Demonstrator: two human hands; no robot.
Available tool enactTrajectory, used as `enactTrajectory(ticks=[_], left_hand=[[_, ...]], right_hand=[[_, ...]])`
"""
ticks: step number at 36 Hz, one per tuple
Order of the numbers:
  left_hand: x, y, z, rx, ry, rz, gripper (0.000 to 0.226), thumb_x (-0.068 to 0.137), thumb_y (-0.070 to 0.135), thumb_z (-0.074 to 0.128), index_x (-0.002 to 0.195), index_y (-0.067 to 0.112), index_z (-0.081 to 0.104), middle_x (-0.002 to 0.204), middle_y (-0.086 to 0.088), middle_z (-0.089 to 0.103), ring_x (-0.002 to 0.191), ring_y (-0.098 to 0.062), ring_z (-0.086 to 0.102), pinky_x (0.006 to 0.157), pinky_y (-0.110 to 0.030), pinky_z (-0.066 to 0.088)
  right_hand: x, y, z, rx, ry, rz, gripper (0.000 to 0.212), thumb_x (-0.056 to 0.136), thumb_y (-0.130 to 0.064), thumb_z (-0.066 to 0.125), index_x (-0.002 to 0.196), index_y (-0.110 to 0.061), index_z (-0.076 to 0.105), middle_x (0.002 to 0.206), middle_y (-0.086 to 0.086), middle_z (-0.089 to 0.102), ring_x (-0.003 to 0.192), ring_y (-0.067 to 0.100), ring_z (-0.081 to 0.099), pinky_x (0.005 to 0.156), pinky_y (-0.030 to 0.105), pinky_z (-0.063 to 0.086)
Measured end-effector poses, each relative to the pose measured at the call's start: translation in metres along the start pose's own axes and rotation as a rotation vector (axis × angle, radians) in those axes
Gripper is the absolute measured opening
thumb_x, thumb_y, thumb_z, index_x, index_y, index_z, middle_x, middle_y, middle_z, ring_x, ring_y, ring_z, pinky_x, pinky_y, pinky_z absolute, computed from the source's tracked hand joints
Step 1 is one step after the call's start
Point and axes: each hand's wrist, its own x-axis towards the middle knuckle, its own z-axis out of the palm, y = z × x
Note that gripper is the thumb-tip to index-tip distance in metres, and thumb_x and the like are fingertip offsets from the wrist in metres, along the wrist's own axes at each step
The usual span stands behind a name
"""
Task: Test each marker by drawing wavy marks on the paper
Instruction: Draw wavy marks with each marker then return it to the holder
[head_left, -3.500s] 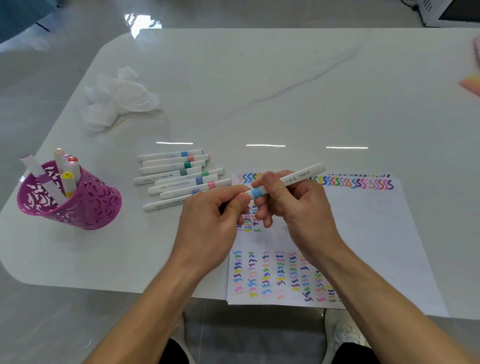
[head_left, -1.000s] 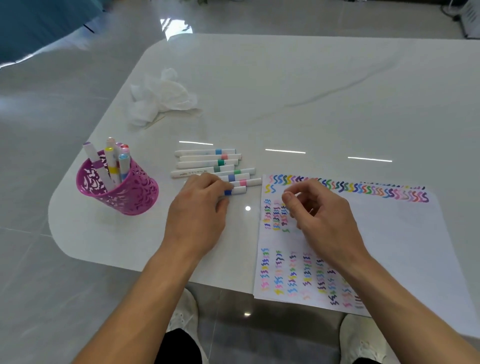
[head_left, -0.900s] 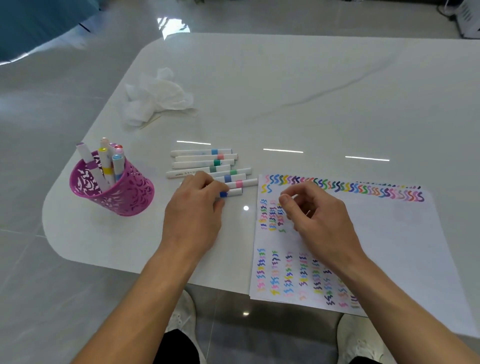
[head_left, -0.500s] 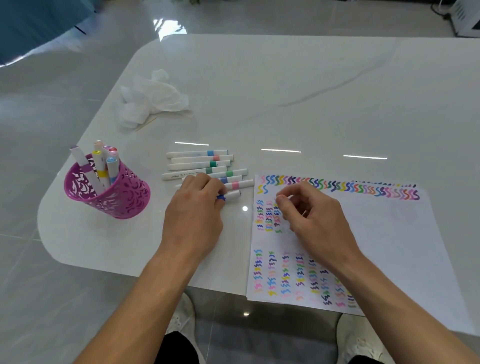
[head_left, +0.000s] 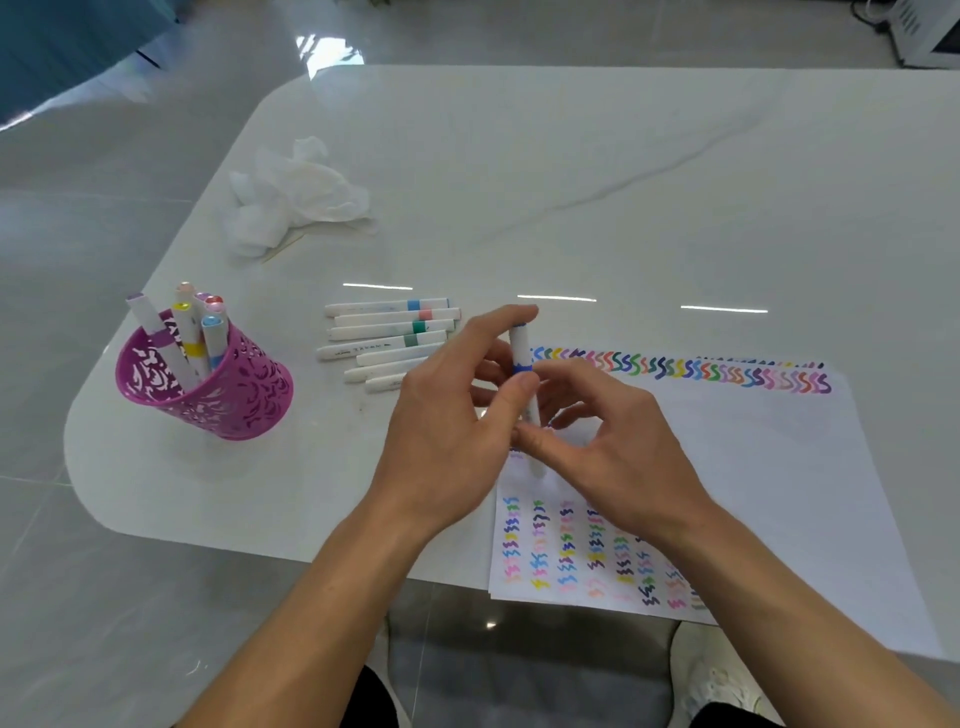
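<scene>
A white marker with a dark blue band (head_left: 521, 353) stands nearly upright above the left edge of the paper (head_left: 769, 467). My left hand (head_left: 452, 410) grips its upper half between thumb and fingers. My right hand (head_left: 602, 441) curls round its lower half. Rows of coloured wavy marks cover the sheet's top edge and lower left. Several white markers (head_left: 387, 338) lie side by side on the table left of my hands. The marker's tip is hidden behind my fingers.
A purple cut-out pen cup (head_left: 208, 389) holding several markers stands at the left of the white marble table (head_left: 571, 182). Crumpled white tissue (head_left: 296, 195) lies at the back left. The table's near edge runs just below my wrists.
My left hand has lifted the blue-banded marker from the row and brought it right, over the paper. My right hand has risen from the paper to take hold of it.
</scene>
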Motion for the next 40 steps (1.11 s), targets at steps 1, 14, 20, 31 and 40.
enactTrajectory(ticks=[1, 14, 20, 31, 40], left_hand=[[0.0, 0.0, 0.001, -0.026, 0.001, -0.014, 0.043, 0.093, 0.02, 0.068, 0.127, 0.043, 0.058, 0.095, 0.016, 0.064, 0.094, -0.006, 0.067, 0.071, -0.017, 0.057], [0.0, -0.011, 0.001, 0.274, -0.173, -0.04, 0.004, 0.094, 0.04, 0.064, 0.098, 0.037, 0.064, 0.083, 0.02, 0.065, 0.082, 0.0, 0.061, 0.064, -0.011, 0.047], [-0.001, -0.014, 0.004, 0.375, -0.317, 0.001, 0.019, 0.101, 0.031, 0.055, 0.113, 0.033, 0.07, 0.096, 0.02, 0.066, 0.082, 0.012, 0.055, 0.072, -0.003, 0.039], [0.0, -0.011, 0.011, 0.298, -0.244, -0.016, 0.015, 0.097, 0.023, 0.063, 0.1, 0.028, 0.077, 0.086, 0.014, 0.072, 0.076, -0.001, 0.063, 0.071, -0.021, 0.051], [-0.001, -0.007, 0.014, 0.224, -0.25, -0.149, 0.015, 0.095, 0.025, 0.065, 0.097, 0.03, 0.078, 0.081, 0.016, 0.073, 0.074, -0.002, 0.066, 0.073, -0.03, 0.056]], right_hand=[[0.0, 0.0, 0.0, 0.001, 0.01, 0.0, 0.042, 0.085, -0.063, 0.068, 0.119, -0.037, 0.065, 0.098, -0.028, 0.067, 0.095, 0.0, 0.067, 0.081, 0.01, 0.053], [-0.002, 0.011, -0.023, -0.399, 0.008, -0.118, 0.02, 0.096, -0.036, 0.069, 0.112, -0.025, 0.069, 0.094, -0.012, 0.071, 0.074, 0.007, 0.066, 0.07, 0.036, 0.06], [-0.005, 0.015, -0.023, -0.535, -0.045, -0.155, 0.032, 0.098, -0.047, 0.061, 0.114, -0.021, 0.071, 0.102, -0.005, 0.075, 0.08, 0.015, 0.071, 0.067, 0.038, 0.062], [-0.008, 0.019, -0.023, -0.702, -0.096, -0.142, 0.035, 0.105, -0.052, 0.047, 0.086, -0.022, 0.051, 0.066, -0.01, 0.05, 0.052, 0.017, 0.044, 0.05, 0.031, 0.034], [-0.007, 0.019, -0.028, -0.7, -0.126, -0.127, 0.037, 0.101, -0.059, 0.041, 0.079, -0.03, 0.037, 0.052, -0.011, 0.035, 0.045, 0.015, 0.036, 0.048, 0.029, 0.03]])
